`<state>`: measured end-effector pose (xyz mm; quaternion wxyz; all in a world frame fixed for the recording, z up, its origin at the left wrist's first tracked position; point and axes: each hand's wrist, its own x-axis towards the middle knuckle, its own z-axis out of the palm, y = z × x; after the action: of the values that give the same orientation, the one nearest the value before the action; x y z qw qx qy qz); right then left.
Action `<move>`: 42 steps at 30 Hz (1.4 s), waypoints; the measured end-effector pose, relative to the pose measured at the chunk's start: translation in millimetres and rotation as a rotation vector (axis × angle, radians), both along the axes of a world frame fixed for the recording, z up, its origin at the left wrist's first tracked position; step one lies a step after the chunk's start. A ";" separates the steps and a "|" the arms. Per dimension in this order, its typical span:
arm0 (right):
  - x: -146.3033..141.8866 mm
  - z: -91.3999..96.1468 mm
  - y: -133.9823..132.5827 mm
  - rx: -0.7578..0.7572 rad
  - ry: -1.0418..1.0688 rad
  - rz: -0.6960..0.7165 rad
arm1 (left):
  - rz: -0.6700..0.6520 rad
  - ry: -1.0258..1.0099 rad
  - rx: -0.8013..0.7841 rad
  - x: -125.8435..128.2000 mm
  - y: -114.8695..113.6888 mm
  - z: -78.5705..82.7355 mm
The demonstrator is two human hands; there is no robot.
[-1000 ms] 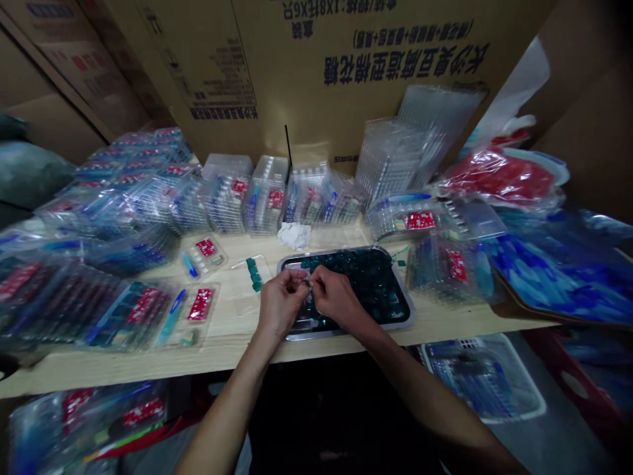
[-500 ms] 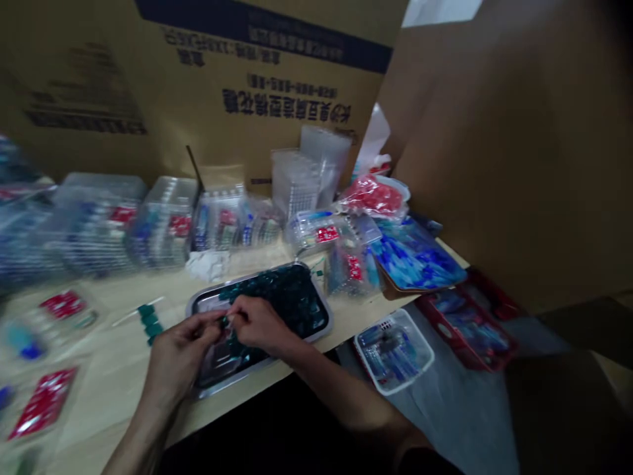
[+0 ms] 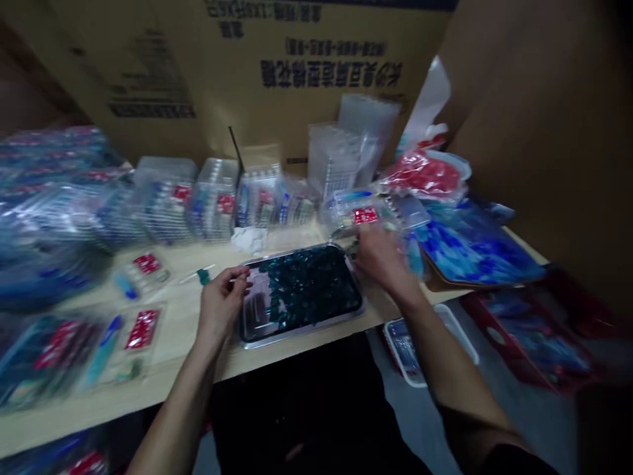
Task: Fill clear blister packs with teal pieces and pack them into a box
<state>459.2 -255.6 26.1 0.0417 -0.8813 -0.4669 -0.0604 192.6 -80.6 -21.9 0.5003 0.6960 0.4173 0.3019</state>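
A dark tray (image 3: 352, 305) with a pale rim lies before me, heaped with shiny dark-green pieces (image 3: 311, 284); its left end shows a bare patch. At the tray's upper left edge, my left hand (image 3: 222, 297) has its thumb and fingertips pinched together; anything between them is too small to make out. Beyond the right end of the tray is my right hand (image 3: 380, 257), fingers curled downward and blurred, beside a clear pack with a red insert (image 3: 364, 214). What those fingers hold is hidden. Just left of my left hand lies a small green strip (image 3: 203, 276).
Clear packs (image 3: 168, 204) stand in rows along the back, against a large cardboard box (image 3: 326, 39). More packs (image 3: 59, 349) lie at left. A red bag (image 3: 420, 175) and a blue-patterned sheet (image 3: 475, 244) sit right. Below are a white basket (image 3: 457, 330) and a red crate (image 3: 534, 336).
My hands, together over the tray before, have parted: the right has gone to the tray's right end, the left stays at its left edge. The view has shifted left.
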 end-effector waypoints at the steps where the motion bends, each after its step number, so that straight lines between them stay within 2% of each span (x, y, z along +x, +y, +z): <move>1: 8.7 -2.7 -2.9 -0.015 -0.064 0.007 | 0.006 0.053 0.049 -1.9 4.0 -4.2; 4: 17.1 -6.7 -5.3 -0.049 -0.150 0.076 | -0.046 0.260 0.257 2.5 11.3 -14.0; 7: 4.2 -5.7 0.9 0.017 -0.114 0.116 | -0.170 0.496 0.442 21.0 11.6 -19.6; 10: -18.3 -8.7 9.9 0.139 0.005 0.189 | -0.226 0.661 0.531 41.1 10.1 -25.8; 12: -33.2 -15.1 14.4 0.200 0.104 0.244 | -0.225 0.671 0.535 48.5 10.8 -30.9; 14: -46.5 -24.1 18.0 0.244 0.202 0.279 | -0.201 0.592 0.459 49.2 12.8 -34.9; 16: -58.4 -33.9 22.4 0.290 0.302 0.308 | -0.134 0.402 0.289 44.4 14.5 -35.5; 18: -70.5 -42.4 29.4 0.356 0.406 0.352 | -0.062 0.114 0.011 36.8 13.4 -31.2; 21: -90.4 -50.1 44.9 0.478 0.553 0.433 | -0.046 -0.283 -0.464 25.3 5.1 -17.0; 23: -103.1 -51.8 56.3 0.525 0.640 0.458 | -0.053 -0.420 -0.632 19.7 -2.9 -7.1; 27: -121.9 -51.1 72.9 0.516 0.782 0.457 | 0.002 -0.494 -0.628 13.0 -16.8 1.7; 32: -133.8 -50.8 78.4 0.504 0.696 0.441 | 0.051 -0.495 -0.596 10.1 -25.8 1.2; 34: -135.1 -52.0 78.9 0.499 0.697 0.436 | 0.057 -0.491 -0.576 9.7 -28.0 1.7; 38: -131.6 -55.2 79.6 0.488 0.857 0.468 | 0.084 -0.449 -0.505 9.3 -29.9 0.7; 42: -127.0 -56.6 76.6 0.449 0.913 0.473 | 0.046 -0.363 -0.412 9.3 -32.0 -3.4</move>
<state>332.1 -179.1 -30.5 0.4386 -0.6586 -0.5621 0.2406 201.9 -112.6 -25.2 0.6911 0.5043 0.3891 0.3417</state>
